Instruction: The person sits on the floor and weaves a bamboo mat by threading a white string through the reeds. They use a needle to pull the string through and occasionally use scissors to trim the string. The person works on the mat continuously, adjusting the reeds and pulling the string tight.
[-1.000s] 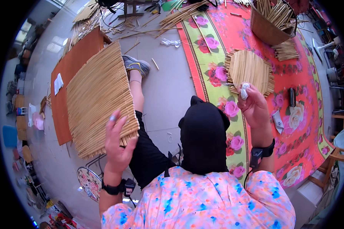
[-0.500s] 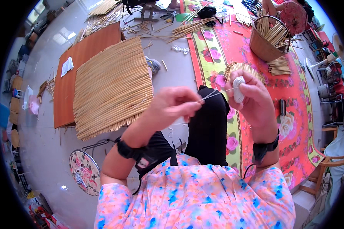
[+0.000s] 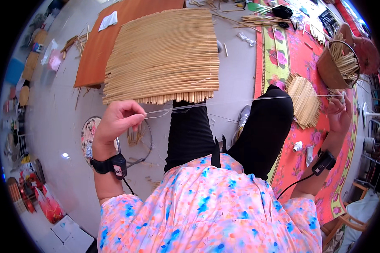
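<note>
Craft workshop, wide stick panel (image 3: pixel 164 55), stick-filled basket (image 3: pixel 327 71); loose sticks (image 3: pixel 257 20), flowered floor mat (image 3: pixel 297 47)

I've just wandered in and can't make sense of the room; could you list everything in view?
Stick mat: 1, straw-coloured, upper middle
Thread: at least 1 strand, whitish, between the hands
Rounded mat: 1, straw-coloured, on the floral cloth
Floral cloth: 1, red with green borders, right
Basket of sticks: 1, brown, upper right
Loose sticks: many, tan, along the top
Wooden panel: 1, reddish-brown, upper left
Round seat: 1, floral, behind left wrist
Bag: 1, red, lower left
Edge clutter: too small to tell
Wrist devices: 2, black, one per arm
Legs: 2, black trousers, middle
Left hand: 1, bare, pinching the thread
Right hand: 1, bare, at the thread's other end
</note>
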A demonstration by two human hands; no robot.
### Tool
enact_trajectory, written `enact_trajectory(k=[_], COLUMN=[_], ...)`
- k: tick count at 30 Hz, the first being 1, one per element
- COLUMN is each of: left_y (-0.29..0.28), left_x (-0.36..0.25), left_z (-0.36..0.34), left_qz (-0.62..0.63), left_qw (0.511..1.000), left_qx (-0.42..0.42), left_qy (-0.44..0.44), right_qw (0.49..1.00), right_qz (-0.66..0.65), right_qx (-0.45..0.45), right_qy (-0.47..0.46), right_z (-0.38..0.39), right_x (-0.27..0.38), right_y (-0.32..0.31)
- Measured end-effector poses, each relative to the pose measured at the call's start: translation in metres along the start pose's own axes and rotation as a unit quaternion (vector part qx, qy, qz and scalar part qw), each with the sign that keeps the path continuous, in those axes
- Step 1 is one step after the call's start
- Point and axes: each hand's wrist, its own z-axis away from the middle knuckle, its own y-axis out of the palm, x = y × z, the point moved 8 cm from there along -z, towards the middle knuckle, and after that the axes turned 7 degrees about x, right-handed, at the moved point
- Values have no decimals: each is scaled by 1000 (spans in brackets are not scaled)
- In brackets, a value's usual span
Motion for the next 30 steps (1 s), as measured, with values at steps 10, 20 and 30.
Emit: enact_trajectory(k=[10, 20, 30], left_y=[-49, 10, 100], left_x=[41, -43, -143], left_z=[33, 4, -28], left_qz=[-110, -79, -128], left_qw=[986, 990, 947], left_qx=[-115, -68, 20], left_qy=[-52, 97, 295], right_qw=[948, 658, 911], right_qz=[154, 628, 360], right_qx=[-279, -414, 168], right_qy=[19, -38, 106], right_z=[71, 76, -2], right_x=[27, 64, -212], right_y=[-246, -243, 214])
